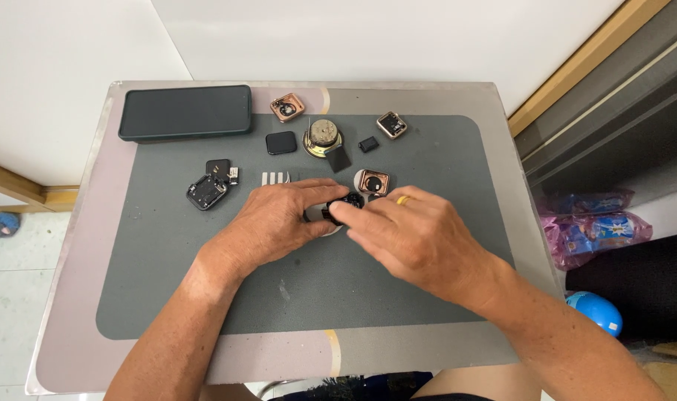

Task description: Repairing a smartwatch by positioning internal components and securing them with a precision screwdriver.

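My left hand [275, 219] and my right hand [413, 234] meet over the middle of a grey work mat [205, 282]. Together they pinch a small black watch-like part [347, 203], with a white round piece [315, 214] partly hidden under the left fingers. My right hand wears a gold ring. Just beyond the fingertips lies a rose-gold watch case [373, 182].
On the mat lie a dark phone [185, 112], two more rose-gold cases [287, 107] [391, 125], a black screen [280, 142], a round speaker-like part [323, 138], a black open case [205, 191] and small chips. Plastic bags [591, 226] and a blue ball [595, 310] sit right of the table.
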